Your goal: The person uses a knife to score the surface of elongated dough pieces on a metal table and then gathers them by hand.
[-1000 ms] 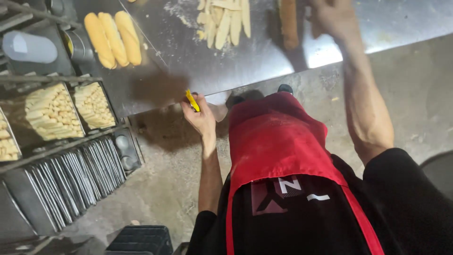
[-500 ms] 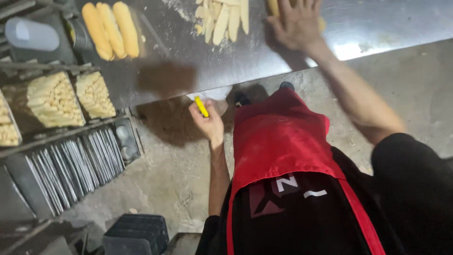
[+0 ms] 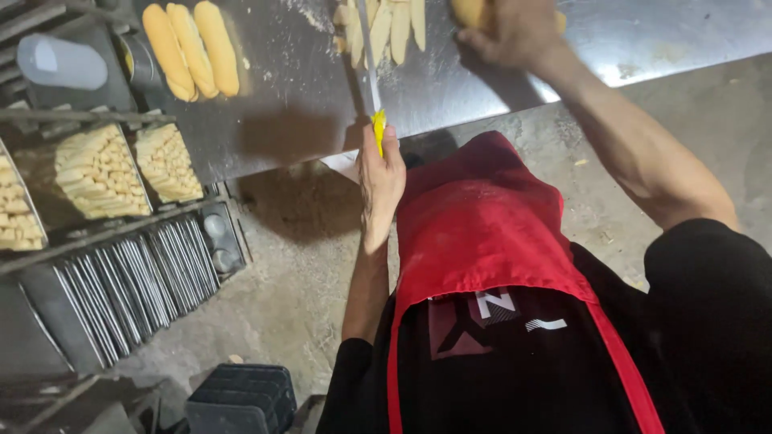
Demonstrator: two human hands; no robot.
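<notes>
The left hand (image 3: 379, 181) is closed around the yellow handle of a knife (image 3: 370, 64), whose long thin blade reaches up over the steel bench (image 3: 305, 88) and into a cluster of pale cut strips (image 3: 394, 24) lying near the far edge of view. The right hand (image 3: 511, 32) presses down, fingers curled, on a golden loaf (image 3: 470, 12) at the top of the picture; how firmly it grips I cannot tell, as the hand covers most of the loaf. The two hands sit near each other, with the blade tip just beside the strips and not far from the right hand's fingers, so a slip of the blade sideways could, I judge, catch those fingers, the more so because the knife is held out at arm's length with the wrist low at the bench edge. Flour or crumbs dust the steel around the strips, which might let a piece skid under pressure. To the left, three whole loaves (image 3: 191, 44) lie side by side on the bench, well apart from the cutting. Below the bench edge stand trays of cut pieces (image 3: 100, 173) on a rack and a row of upright metal sheets (image 3: 129, 281); a strip pushed off the bench edge would likely fall to the concrete floor (image 3: 289, 265) rather than into the trays.
</notes>
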